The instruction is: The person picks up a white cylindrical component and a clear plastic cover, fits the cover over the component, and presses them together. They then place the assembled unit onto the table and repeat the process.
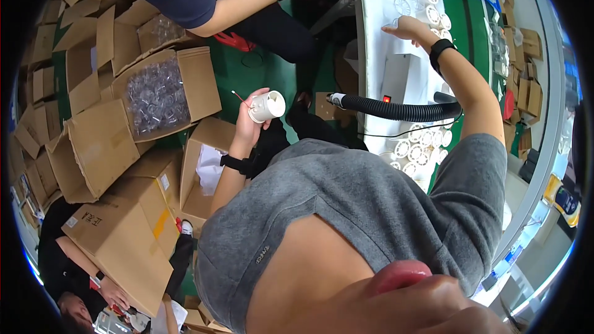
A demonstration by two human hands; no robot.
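Observation:
My left hand (249, 120) is closed round a white plastic cylinder (267, 106) with a hollow open end. A thin wire with a small tip (237, 95) sticks out on its left. My right hand (408, 28) reaches over the white table (378, 68) with its fingers partly stretched out, and I see nothing in them. Just beyond that hand lies a clear round plastic piece (402, 6). Rows of similar white cylinders (428, 13) stand beside it.
A black flexible hose (396, 109) crosses the table next to a white box (401, 77) with a red switch. More white cylinders (416, 150) stand nearer me. An open carton (198, 80) of clear plastic parts is at left. Co-workers are at the top (247, 12) and lower left (68, 260).

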